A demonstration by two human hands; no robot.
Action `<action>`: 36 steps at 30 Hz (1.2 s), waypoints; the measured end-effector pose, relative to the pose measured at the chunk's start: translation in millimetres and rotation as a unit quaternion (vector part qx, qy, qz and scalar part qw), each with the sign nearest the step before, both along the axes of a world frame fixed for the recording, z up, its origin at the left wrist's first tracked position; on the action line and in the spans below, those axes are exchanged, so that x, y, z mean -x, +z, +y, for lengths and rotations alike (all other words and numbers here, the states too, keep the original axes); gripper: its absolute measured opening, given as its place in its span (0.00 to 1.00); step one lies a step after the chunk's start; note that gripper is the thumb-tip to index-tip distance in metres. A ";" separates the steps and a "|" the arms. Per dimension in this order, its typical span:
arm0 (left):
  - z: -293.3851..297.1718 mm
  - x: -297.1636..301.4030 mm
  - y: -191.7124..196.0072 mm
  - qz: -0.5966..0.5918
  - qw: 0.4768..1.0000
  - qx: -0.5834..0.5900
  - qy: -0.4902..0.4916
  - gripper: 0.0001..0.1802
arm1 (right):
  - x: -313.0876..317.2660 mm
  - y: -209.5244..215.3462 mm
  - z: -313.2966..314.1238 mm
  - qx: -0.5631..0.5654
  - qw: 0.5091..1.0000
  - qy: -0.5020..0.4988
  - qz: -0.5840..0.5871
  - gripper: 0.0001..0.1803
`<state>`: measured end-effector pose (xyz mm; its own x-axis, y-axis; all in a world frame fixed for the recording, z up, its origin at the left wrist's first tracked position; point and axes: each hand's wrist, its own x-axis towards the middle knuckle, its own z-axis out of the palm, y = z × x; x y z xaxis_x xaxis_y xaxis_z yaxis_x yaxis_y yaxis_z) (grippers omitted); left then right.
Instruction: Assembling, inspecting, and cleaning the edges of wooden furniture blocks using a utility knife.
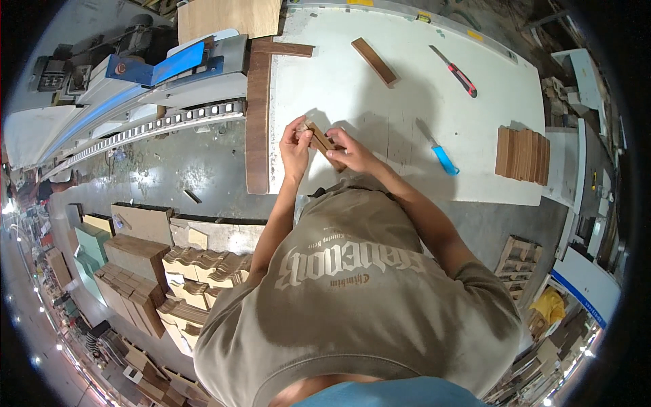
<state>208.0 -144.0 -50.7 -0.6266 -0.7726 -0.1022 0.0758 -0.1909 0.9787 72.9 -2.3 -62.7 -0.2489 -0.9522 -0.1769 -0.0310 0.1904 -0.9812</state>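
On a white table [407, 88] in a cluttered workshop, with wood stacks [169, 285] on the floor, both grips, left hand [296, 144] and right hand [350, 150], pinched a small wooden piece [321, 140] above its near edge.

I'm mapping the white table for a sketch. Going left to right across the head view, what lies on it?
Long dark board → left hand → right hand → blue-handled knife → stack of wood pieces.
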 end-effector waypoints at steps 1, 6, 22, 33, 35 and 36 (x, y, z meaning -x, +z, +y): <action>-0.1 1.8 -1.9 -0.008 1.000 0.026 -0.003 0.22 | -1.2 -0.4 -1.4 -0.029 0.999 0.017 -0.039 0.27; 9.7 3.6 -23.7 0.001 0.999 0.021 -0.039 0.29 | -2.2 -13.4 -1.7 -0.014 0.999 0.027 -0.043 0.28; -10.6 -2.2 -33.7 0.096 0.962 -0.210 0.145 0.29 | 171.8 -25.2 -86.5 -0.246 0.826 -0.176 0.476 0.15; -12.3 5.5 -36.2 -0.043 0.973 -0.084 0.212 0.25 | 27.0 -19.5 -61.4 -0.007 0.987 0.061 0.150 0.09; -18.6 1.4 -48.2 -0.022 0.974 -0.083 0.210 0.24 | 40.6 -20.9 -75.4 -0.017 0.992 0.127 0.002 0.10; -18.3 1.9 -45.9 -0.028 0.972 -0.088 0.216 0.25 | 47.1 -18.8 -81.8 -0.001 0.989 0.150 -0.002 0.13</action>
